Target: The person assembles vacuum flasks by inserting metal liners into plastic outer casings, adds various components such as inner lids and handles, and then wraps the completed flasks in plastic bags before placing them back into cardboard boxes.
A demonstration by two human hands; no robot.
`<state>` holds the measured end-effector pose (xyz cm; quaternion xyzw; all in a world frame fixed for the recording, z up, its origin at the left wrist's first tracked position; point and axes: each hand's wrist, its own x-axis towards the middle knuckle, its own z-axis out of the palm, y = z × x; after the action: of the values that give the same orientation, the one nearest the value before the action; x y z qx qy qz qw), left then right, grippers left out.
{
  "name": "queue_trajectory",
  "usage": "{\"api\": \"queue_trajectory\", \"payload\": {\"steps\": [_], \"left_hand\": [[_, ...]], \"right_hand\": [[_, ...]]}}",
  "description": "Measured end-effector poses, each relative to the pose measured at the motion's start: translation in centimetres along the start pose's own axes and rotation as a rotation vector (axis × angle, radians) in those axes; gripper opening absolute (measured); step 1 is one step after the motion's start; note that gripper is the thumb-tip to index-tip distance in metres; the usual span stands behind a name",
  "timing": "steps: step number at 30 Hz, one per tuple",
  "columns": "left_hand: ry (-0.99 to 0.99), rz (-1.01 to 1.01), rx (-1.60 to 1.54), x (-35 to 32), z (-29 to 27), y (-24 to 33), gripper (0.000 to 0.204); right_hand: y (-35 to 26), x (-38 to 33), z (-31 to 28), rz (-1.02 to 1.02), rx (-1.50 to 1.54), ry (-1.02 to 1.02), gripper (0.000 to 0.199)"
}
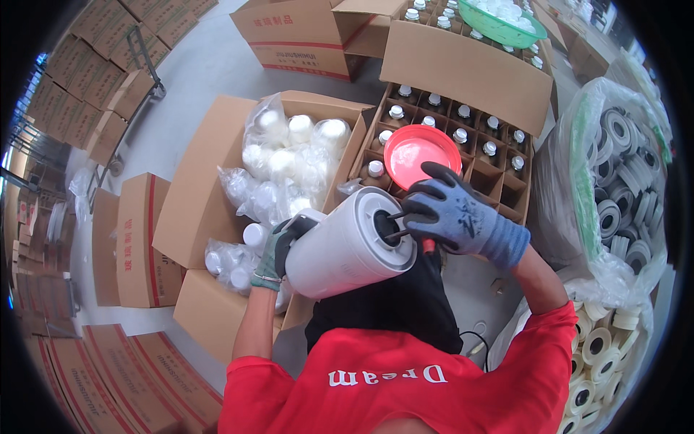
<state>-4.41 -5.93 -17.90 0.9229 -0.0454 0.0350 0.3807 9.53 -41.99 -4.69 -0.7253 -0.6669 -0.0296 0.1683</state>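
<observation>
A white cylindrical vessel (332, 253) lies tilted in front of my chest, with its round end and dark central opening turned toward my right. My left hand (278, 246), in a grey-green glove, grips its far-left side. Fingers of my right hand (459, 217), in a blue and dark grey glove, are closed round a tool (429, 246) with a red end showing below them. Thin dark prongs reach from these fingers into the opening. The tool's exact kind is partly hidden by the glove. Beyond the hand, a red bowl (423, 155) rests on a divided carton.
The divided carton (466, 65) holds several white-capped bottles. To the left, an open carton (195, 181) holds bagged white pieces. A green bowl (506, 25) stands far off. Bags of grey rings (618, 130) and cream rings (596, 343) stand at right. Stacked cartons (90, 79) line the left.
</observation>
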Motion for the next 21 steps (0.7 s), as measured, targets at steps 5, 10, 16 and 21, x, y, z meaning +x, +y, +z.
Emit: {"api": "queue_trajectory", "payload": {"steps": [5, 10, 16, 21], "left_hand": [[0.197, 0.127, 0.177, -0.4, -0.2, 4.2, 0.021], [0.52, 0.14, -0.092, 0.4, -0.5, 10.2, 0.018], [0.009, 0.556, 0.037, 6.0, -5.5, 10.4, 0.032], [-0.404, 0.88, 0.375, 8.4, -1.7, 15.4, 0.037]], "right_hand": [[-2.0, -0.8, 4.5, 0.436, 0.427, 0.199, 0.033], [-0.4, -2.9, 9.5, 0.959, 1.267, 0.326, 0.029], [7.5, -8.6, 9.2, 1.309, 1.729, 0.42, 0.022], [17.9, -11.3, 22.4, 1.292, 1.054, 0.794, 0.039]]}}
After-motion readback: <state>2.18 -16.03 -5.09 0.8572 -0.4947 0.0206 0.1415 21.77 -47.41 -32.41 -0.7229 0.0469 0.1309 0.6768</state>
